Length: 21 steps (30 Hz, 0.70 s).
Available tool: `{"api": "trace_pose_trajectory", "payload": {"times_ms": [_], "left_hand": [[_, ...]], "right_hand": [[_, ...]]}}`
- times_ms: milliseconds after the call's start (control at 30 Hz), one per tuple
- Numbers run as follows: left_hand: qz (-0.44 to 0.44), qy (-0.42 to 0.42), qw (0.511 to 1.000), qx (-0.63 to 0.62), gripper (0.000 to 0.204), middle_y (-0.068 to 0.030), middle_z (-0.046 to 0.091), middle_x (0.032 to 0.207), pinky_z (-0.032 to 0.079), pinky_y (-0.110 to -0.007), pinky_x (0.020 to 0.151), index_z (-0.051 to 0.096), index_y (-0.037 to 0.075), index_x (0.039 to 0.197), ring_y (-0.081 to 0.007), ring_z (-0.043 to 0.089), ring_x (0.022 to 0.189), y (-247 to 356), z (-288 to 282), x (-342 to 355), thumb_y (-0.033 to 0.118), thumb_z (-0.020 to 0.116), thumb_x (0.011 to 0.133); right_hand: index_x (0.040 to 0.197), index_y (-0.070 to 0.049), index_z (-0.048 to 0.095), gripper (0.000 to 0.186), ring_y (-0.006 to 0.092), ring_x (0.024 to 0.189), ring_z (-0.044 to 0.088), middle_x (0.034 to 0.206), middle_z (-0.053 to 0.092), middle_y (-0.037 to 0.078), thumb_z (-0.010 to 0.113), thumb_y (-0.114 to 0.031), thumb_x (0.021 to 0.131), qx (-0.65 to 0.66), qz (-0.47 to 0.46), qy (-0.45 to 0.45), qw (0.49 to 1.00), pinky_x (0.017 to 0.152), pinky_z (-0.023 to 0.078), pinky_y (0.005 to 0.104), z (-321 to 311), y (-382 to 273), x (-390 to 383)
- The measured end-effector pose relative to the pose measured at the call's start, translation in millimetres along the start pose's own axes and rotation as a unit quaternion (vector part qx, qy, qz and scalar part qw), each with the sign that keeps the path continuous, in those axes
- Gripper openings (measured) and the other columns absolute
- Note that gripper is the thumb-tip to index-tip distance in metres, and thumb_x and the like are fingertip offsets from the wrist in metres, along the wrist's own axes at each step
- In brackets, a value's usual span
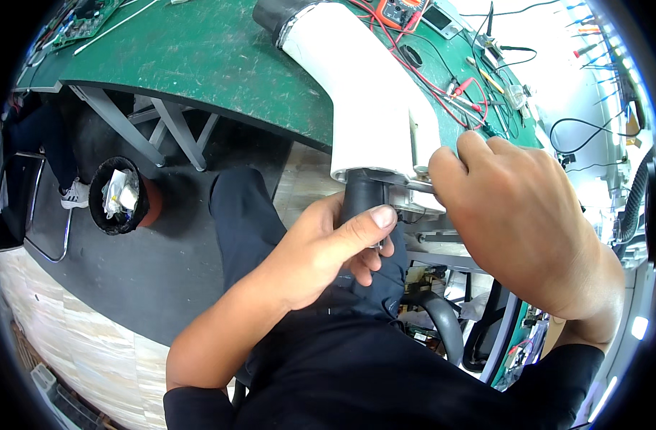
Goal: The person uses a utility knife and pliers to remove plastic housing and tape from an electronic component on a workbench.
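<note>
A large white curved housing point(374, 93) with a black end cap point(288, 16) lies on the green bench and juts over its front edge towards me. From its near end sticks a black cylinder point(364, 197), and my left hand point(321, 247) is wrapped round this, thumb on top. Beside the cylinder a light metal part point(417, 199) shows at the housing's opening. My right hand point(518, 208) is closed in a pinch on a slim grey metal tool point(407, 183), which points left along the opening's rim. The tool's kind and its far tip cannot be made out.
On the green bench point(199, 57) lie an orange multimeter point(400, 13), red test leads point(435, 89), a black ring point(410, 56) and a circuit board point(84, 25). A lined waste bin point(120, 197) stands on the floor at left, near another person's leg point(52, 147).
</note>
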<state>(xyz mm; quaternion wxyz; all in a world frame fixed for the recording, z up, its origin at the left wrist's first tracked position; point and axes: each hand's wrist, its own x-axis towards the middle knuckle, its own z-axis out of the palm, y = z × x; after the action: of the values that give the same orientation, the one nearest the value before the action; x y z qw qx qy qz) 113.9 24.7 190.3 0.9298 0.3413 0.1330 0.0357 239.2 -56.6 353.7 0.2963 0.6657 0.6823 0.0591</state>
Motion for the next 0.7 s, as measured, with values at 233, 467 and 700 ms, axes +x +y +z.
{"api": "trace_pose_trajectory", "payload": {"times_ms": [233,467,700], "left_hand": [[0.004,0.013,0.999,-0.029,0.036,-0.009,0.062,0.08,0.051,-0.026,0.052,0.055,-0.002,0.109,-0.0144,0.061,0.061,-3,9,7,0.029,0.063,0.093],[0.018,0.021,0.999,-0.031,0.027,-0.0057,0.058,0.074,0.049,-0.025,0.049,0.056,0.0,0.096,-0.0114,0.058,0.06,-3,15,9,0.026,0.062,0.094],[0.026,0.07,0.996,-0.057,0.022,-0.0026,0.055,0.071,0.047,-0.024,0.049,0.055,0.002,0.092,-0.0091,0.054,0.056,-5,27,8,0.024,0.059,0.094]], "right_hand": [[0.079,-0.004,0.053,0.009,0.0224,0.067,0.059,0.07,0.053,0.007,0.061,-0.002,0.075,-0.018,-0.012,-0.018,1.0,0.06,0.048,0.035,-11,-1,5],[0.072,-0.008,0.051,0.013,0.0165,0.059,0.058,0.064,0.052,0.004,0.064,-0.005,0.073,-0.135,-0.029,0.05,0.989,0.052,0.044,0.0291,-18,-23,17],[0.071,-0.01,0.051,0.015,0.0134,0.056,0.058,0.062,0.052,0.002,0.066,-0.007,0.074,-0.317,-0.005,-0.01,0.948,0.05,0.043,0.0256,-30,-42,25]]}}
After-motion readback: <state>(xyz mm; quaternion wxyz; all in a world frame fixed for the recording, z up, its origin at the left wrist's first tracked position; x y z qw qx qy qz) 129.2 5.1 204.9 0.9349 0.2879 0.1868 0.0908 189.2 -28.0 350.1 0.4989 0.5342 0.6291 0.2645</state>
